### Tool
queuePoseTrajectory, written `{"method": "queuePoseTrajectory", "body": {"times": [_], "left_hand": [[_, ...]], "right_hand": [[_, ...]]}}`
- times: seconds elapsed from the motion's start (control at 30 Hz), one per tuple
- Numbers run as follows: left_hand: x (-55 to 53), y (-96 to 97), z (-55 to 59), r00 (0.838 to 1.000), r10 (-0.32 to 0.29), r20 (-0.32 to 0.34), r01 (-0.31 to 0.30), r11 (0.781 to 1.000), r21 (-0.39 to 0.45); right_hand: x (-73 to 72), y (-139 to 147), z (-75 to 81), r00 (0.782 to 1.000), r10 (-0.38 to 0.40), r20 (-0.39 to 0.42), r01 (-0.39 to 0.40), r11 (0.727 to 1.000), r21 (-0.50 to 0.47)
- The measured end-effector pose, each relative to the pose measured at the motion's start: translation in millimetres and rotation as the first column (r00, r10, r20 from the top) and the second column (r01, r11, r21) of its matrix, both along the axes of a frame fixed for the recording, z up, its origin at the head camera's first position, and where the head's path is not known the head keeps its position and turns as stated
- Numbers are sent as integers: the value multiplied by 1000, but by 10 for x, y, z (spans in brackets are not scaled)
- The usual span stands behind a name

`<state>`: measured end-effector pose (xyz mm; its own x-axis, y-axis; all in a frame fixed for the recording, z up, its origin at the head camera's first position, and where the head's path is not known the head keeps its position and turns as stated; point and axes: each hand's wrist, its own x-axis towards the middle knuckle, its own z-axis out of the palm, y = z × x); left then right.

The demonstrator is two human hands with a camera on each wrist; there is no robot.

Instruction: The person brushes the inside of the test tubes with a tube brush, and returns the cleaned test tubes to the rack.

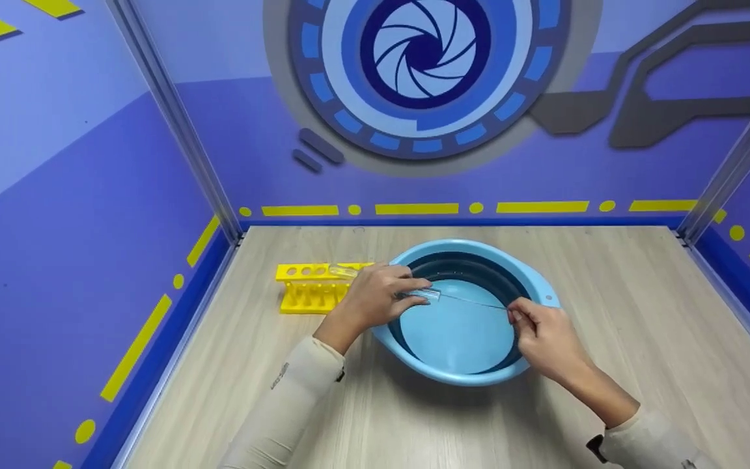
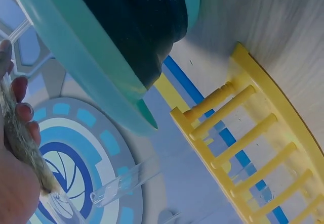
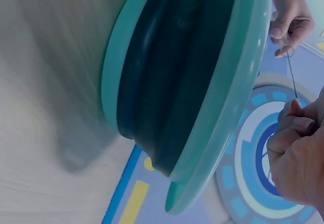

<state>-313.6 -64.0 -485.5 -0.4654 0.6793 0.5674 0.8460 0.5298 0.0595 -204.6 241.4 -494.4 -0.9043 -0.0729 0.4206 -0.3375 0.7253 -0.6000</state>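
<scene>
My left hand (image 1: 375, 296) holds a clear glass test tube (image 1: 428, 295) sideways over the light blue basin (image 1: 453, 378), its mouth facing right. The bristles of a test tube brush (image 2: 25, 153) sit inside the tube in the left wrist view. From the mouth the brush's thin wire handle (image 1: 474, 301) runs across to my right hand (image 1: 547, 335). The fingertips of that hand pinch the wire's end above the basin's right side. Its other fingers curl in, seen in the right wrist view.
Left of the basin, partly behind my left hand, stands a yellow test tube rack (image 1: 313, 303) with holes and pegs. Another clear test tube (image 2: 126, 181) extends from it in the left wrist view. Patterned blue walls (image 1: 219, 143) enclose the wooden table (image 1: 642, 312).
</scene>
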Motion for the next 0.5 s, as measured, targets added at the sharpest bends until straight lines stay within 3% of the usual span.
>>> {"method": "queuePoseTrajectory", "body": {"times": [0.1, 0.2, 0.33, 0.43, 0.5], "left_hand": [[5, -4, -17, 997, -5, 74, 3, 1000, 19], [13, -16, -18, 987, -3, 160, -2, 999, 32], [8, -52, -5, 974, 14, 225, -23, 999, 37], [5, -83, -1, 967, 31, 252, -40, 999, 34], [10, -94, -6, 961, 34, 275, -43, 999, 29]], "right_hand": [[10, 45, -36, 995, 2, -96, 2, 999, 33], [1, 99, -75, 972, 31, -235, -8, 995, 98], [-45, 181, -131, 893, 115, -434, -20, 976, 219], [-67, 252, -174, 836, 166, -524, -14, 960, 281], [-66, 297, -197, 812, 179, -556, -8, 955, 296]]}}
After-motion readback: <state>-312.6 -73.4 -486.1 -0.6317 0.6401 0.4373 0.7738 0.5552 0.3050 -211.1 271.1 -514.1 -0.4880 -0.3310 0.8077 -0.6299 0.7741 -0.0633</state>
